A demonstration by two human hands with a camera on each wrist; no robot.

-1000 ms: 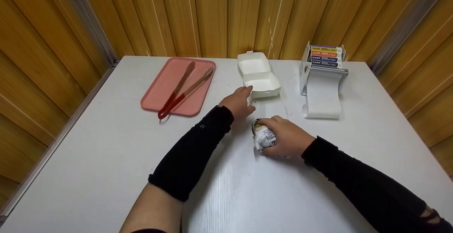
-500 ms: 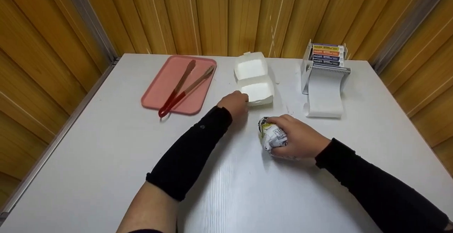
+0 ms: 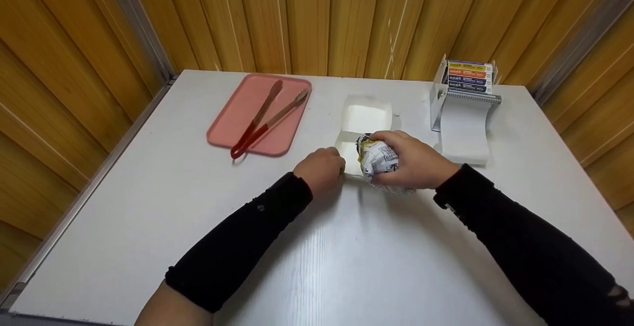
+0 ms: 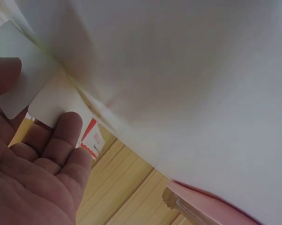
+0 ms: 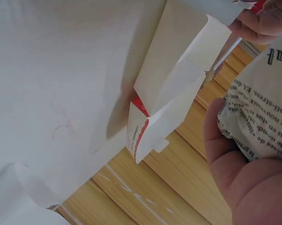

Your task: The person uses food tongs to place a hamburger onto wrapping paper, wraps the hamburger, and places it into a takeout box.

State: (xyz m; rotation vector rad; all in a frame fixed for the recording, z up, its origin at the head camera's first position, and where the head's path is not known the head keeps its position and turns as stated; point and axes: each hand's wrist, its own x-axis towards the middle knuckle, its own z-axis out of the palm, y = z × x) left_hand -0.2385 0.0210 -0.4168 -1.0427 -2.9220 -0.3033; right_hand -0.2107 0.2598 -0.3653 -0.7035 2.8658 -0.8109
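My right hand (image 3: 418,161) grips a wrapped burger (image 3: 379,160), a rounded bundle in printed white paper with a yellow patch. It is over the near half of an open white takeaway box (image 3: 366,113), partly covering that half; its underside is hidden. My left hand (image 3: 321,171) holds the box at its near left corner. In the left wrist view, the thumb and fingers pinch the box's walls (image 4: 59,98). The right wrist view shows the box's lid tipped back and the burger (image 5: 263,112) in my right fingers, apart from the box.
Red-handled tongs (image 3: 257,130) lie on a pink tray (image 3: 225,125) at the back left. A dispenser (image 3: 468,81) with coloured small boxes and a hanging white paper strip (image 3: 464,128) stands at the back right. Wood-panelled walls (image 3: 307,24) edge the white table (image 3: 346,266).
The box has come nearer and straightened, its near corner in my left hand. My right hand has lifted the wrapped burger from the table, bringing it over the box's near half.
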